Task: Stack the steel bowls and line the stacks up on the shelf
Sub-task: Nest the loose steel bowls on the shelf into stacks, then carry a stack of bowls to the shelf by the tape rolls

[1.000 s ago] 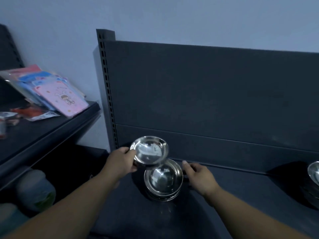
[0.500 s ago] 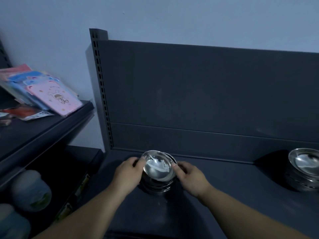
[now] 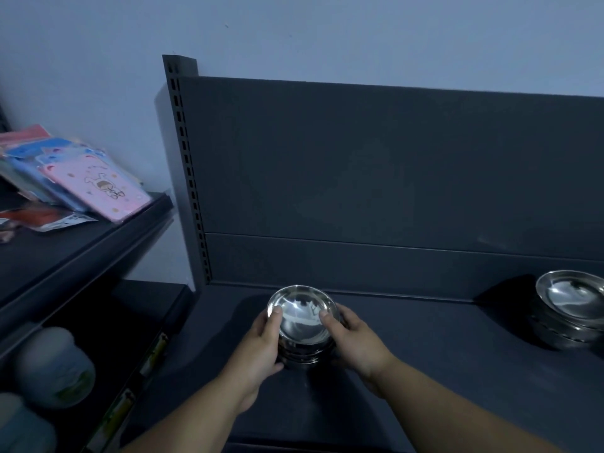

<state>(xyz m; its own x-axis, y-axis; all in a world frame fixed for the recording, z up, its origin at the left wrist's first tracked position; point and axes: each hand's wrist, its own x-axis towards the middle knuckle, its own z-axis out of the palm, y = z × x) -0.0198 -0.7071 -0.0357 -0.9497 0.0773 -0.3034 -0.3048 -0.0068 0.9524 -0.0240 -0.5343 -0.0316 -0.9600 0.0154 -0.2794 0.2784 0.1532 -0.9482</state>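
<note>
Steel bowls stand in two stacks on the dark shelf [image 3: 441, 371], whose tall back panel [image 3: 376, 165] rises at 12 o'clock. A neighbouring shelf [image 3: 65, 256] at 9 o'clock carries slanted pink and blue packets [image 3: 98, 188], with blurred pale jars [image 3: 55, 367] beneath it at 8 o'clock. The far stack [image 3: 572, 315] sits at 3 o'clock, cut off by the frame edge, well apart from the near stack [image 3: 302, 322], which stands close to the panel's foot. The left hand [image 3: 258, 348] grips the near stack from its 9 o'clock side and the right hand [image 3: 356, 341] from 3 o'clock. Both sets of fingers curl round the stack's sides, with each thumb hooked over the top bowl's rim.
</note>
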